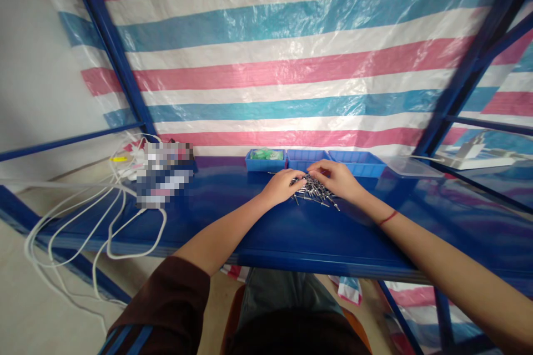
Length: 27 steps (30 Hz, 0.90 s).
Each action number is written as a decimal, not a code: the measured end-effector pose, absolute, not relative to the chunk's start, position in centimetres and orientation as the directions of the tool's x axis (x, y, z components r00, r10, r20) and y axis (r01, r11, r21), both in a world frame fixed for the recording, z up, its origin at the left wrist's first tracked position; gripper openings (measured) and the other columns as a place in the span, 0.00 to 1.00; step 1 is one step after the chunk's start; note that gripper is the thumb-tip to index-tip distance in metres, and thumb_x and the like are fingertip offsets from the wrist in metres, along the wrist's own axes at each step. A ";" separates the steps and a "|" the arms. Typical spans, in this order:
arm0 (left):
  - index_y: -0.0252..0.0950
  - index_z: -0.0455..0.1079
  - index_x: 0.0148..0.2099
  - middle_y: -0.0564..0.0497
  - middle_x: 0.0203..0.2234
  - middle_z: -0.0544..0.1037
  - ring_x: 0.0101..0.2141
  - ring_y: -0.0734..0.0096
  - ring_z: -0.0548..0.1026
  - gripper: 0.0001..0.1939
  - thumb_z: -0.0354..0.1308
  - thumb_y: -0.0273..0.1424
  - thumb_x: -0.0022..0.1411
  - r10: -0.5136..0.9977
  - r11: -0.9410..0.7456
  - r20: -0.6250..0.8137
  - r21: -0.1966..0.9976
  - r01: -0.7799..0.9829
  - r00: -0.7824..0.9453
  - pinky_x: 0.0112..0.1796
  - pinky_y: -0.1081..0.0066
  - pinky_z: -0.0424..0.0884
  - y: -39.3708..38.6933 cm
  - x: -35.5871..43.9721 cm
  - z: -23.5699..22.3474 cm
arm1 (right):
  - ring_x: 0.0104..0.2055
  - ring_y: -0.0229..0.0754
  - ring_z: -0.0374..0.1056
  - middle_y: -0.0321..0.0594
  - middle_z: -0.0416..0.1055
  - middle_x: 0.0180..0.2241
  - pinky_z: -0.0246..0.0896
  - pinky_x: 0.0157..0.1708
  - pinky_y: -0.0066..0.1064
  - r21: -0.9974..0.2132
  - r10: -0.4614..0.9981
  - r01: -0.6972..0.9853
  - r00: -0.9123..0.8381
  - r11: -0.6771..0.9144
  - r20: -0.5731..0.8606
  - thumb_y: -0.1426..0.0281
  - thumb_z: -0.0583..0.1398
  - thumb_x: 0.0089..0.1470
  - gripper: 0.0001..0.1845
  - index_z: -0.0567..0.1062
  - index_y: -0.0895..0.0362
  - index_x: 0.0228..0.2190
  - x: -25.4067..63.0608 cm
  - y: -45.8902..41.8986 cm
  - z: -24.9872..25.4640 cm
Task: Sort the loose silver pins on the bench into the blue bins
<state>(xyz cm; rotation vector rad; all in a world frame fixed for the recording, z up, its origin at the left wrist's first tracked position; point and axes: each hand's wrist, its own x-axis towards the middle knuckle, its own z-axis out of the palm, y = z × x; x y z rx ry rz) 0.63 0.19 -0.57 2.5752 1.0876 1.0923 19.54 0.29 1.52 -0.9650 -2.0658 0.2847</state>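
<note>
Both hands are noted at the pile of slender, silver-coloured metal pins [317, 191], which lies loose on the blue, glossy tabletop [308, 238]. The left hand [284, 186] is placed at the pile's left edge, fingers curled inward; the right hand [335, 178] is arched over its far right part, fingers bent. Whether any pin is grasped by either hand cannot be told, as the fingertips are partly hidden and small in view. Just beyond the hands, three blue plastic bins are set in a row: the left bin [266, 166] is filled with green and whitish items [266, 153], while the middle bin [306, 157] and the right bin [361, 168] are partly seen inside. To their right, a flat translucent plastic sheet or lid [416, 167] is observed. White cables [122, 194] are looped at the far left.
</note>
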 end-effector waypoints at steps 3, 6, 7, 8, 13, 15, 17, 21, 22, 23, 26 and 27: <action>0.36 0.72 0.39 0.51 0.35 0.78 0.37 0.69 0.74 0.13 0.49 0.35 0.62 0.711 -0.699 0.553 0.495 0.516 0.434 0.42 0.70 0.67 -0.1 0.8 -0.2 | 0.32 0.43 0.69 0.43 0.74 0.32 0.64 0.34 0.36 -0.601 0.746 0.451 -0.301 0.660 0.594 0.59 0.57 0.50 0.15 0.75 0.57 0.32 18.9 -0.1 1.5; 0.36 0.72 0.38 0.51 0.34 0.78 0.35 0.70 0.74 0.13 0.49 0.35 0.61 0.735 -0.678 0.538 0.575 0.458 0.413 0.41 0.71 0.68 -0.5 0.9 0.0 | 0.30 0.43 0.69 0.43 0.74 0.30 0.65 0.32 0.36 -0.679 0.777 0.384 -0.233 0.625 0.584 0.56 0.59 0.47 0.18 0.76 0.57 0.33 18.8 0.0 1.2; 0.36 0.72 0.39 0.51 0.34 0.78 0.36 0.70 0.74 0.12 0.50 0.36 0.61 0.739 -0.673 0.536 0.598 0.435 0.408 0.41 0.71 0.68 -0.6 1.0 0.0 | 0.29 0.42 0.69 0.43 0.74 0.29 0.65 0.32 0.36 -0.700 0.785 0.362 -0.211 0.616 0.582 0.56 0.60 0.46 0.18 0.76 0.57 0.33 18.8 0.1 1.2; 0.36 0.72 0.39 0.51 0.35 0.78 0.36 0.70 0.74 0.12 0.51 0.36 0.60 0.744 -0.667 0.533 0.619 0.414 0.402 0.42 0.71 0.68 -0.7 1.1 -0.1 | 0.29 0.43 0.69 0.43 0.74 0.29 0.65 0.32 0.37 -0.719 0.791 0.337 -0.189 0.609 0.581 0.56 0.61 0.45 0.18 0.76 0.57 0.32 18.8 0.1 1.2; 0.36 0.71 0.40 0.50 0.35 0.78 0.36 0.69 0.75 0.12 0.54 0.38 0.58 0.749 -0.661 0.544 0.662 0.355 0.379 0.41 0.70 0.69 -0.9 1.4 -0.1 | 0.28 0.42 0.69 0.41 0.73 0.25 0.66 0.32 0.36 -0.799 0.819 0.180 -0.125 0.574 0.560 0.57 0.64 0.41 0.18 0.75 0.57 0.31 18.3 -0.4 1.6; 0.35 0.70 0.39 0.50 0.35 0.78 0.36 0.70 0.75 0.12 0.51 0.37 0.60 0.727 -0.681 0.563 0.661 0.315 0.393 0.41 0.71 0.69 -1.0 1.5 0.1 | 0.28 0.42 0.69 0.41 0.73 0.25 0.67 0.33 0.37 -0.818 0.828 0.132 -0.130 0.560 0.546 0.57 0.65 0.39 0.19 0.75 0.57 0.31 18.0 -0.8 2.0; 0.35 0.70 0.39 0.50 0.36 0.78 0.36 0.71 0.75 0.12 0.50 0.37 0.61 0.735 -0.670 0.555 0.682 0.294 0.389 0.41 0.72 0.69 -1.1 1.5 0.2 | 0.29 0.42 0.70 0.41 0.74 0.27 0.67 0.35 0.37 -0.826 0.831 0.110 -0.153 0.553 0.535 0.57 0.65 0.39 0.20 0.75 0.57 0.33 17.8 -1.3 2.2; 0.35 0.68 0.40 0.50 0.32 0.78 0.35 0.72 0.75 0.12 0.48 0.36 0.62 0.789 -0.601 0.493 0.742 0.296 0.366 0.39 0.72 0.69 -1.2 1.5 0.3 | 0.32 0.42 0.70 0.41 0.74 0.28 0.65 0.39 0.38 -0.830 0.836 0.136 -0.191 0.542 0.514 0.57 0.64 0.40 0.22 0.75 0.57 0.35 17.8 -1.6 2.3; 0.35 0.68 0.40 0.50 0.31 0.77 0.34 0.72 0.75 0.13 0.47 0.37 0.63 0.789 -0.601 0.490 0.742 0.297 0.371 0.39 0.73 0.69 -1.2 1.5 0.2 | 0.33 0.42 0.70 0.41 0.74 0.29 0.65 0.39 0.38 -0.837 0.843 0.134 -0.192 0.530 0.503 0.57 0.64 0.40 0.22 0.76 0.57 0.35 17.8 -1.6 2.2; 0.35 0.67 0.40 0.50 0.31 0.77 0.33 0.73 0.75 0.13 0.46 0.37 0.63 0.783 -0.608 0.492 0.736 0.299 0.381 0.39 0.73 0.69 -1.2 1.5 0.2 | 0.33 0.42 0.69 0.41 0.74 0.29 0.64 0.39 0.37 -0.847 0.851 0.125 -0.190 0.516 0.490 0.57 0.64 0.40 0.22 0.76 0.58 0.35 17.9 -1.5 2.1; 0.35 0.67 0.38 0.51 0.31 0.75 0.31 0.75 0.74 0.16 0.41 0.39 0.65 0.751 -0.646 0.510 0.699 0.307 0.420 0.37 0.73 0.68 -1.2 1.5 0.1 | 0.32 0.40 0.68 0.41 0.74 0.30 0.64 0.35 0.34 -0.868 0.864 0.091 -0.191 0.487 0.465 0.57 0.64 0.41 0.24 0.75 0.58 0.38 18.1 -1.2 1.9; 0.35 0.66 0.38 0.51 0.30 0.75 0.31 0.75 0.73 0.17 0.40 0.39 0.65 0.741 -0.657 0.515 0.688 0.308 0.431 0.37 0.73 0.68 -1.2 1.4 0.1 | 0.30 0.39 0.67 0.40 0.74 0.29 0.63 0.33 0.33 -0.868 0.864 0.089 -0.195 0.488 0.465 0.57 0.64 0.41 0.24 0.75 0.58 0.39 18.1 -1.2 1.9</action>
